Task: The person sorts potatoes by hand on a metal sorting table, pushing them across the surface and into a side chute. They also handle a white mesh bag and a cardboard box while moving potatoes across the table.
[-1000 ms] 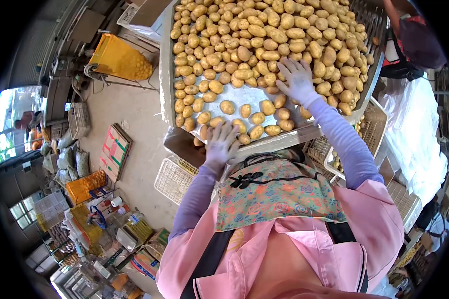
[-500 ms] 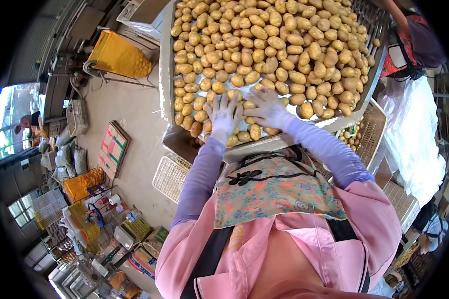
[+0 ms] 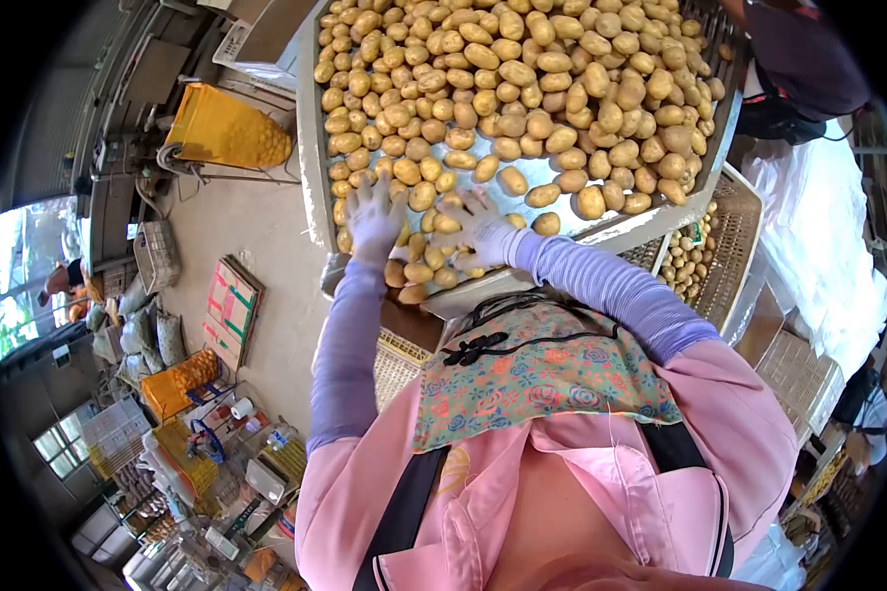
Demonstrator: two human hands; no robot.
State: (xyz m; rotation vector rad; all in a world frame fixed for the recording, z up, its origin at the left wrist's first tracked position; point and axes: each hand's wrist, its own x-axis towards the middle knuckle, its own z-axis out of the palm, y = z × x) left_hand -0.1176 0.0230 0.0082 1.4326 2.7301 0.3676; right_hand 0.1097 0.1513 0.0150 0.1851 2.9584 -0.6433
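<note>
A big heap of potatoes [image 3: 522, 74] covers a metal sorting table [image 3: 611, 233] in front of me. My left hand [image 3: 373, 222], in a pale glove, rests with spread fingers on potatoes at the table's near left. To its right, my right hand [image 3: 485, 229], gloved too, lies with fingers apart against several potatoes by the near edge. Between and below the hands, a group of potatoes [image 3: 419, 273] sits at the near left corner, a few of them at the lip. Neither hand grips a potato.
Below the near left corner stands a pale plastic crate [image 3: 401, 360]. On the right, a brown crate [image 3: 736, 251] and smaller potatoes [image 3: 687, 264] lie beside white plastic sheeting [image 3: 808, 256]. Another person's dark sleeve [image 3: 808, 59] shows at the upper right. A yellow bin [image 3: 222, 128] stands left.
Both hands have swept left and slightly toward me, pushing potatoes to the near left corner. More bare metal shows behind my right hand. The view has shifted a little.
</note>
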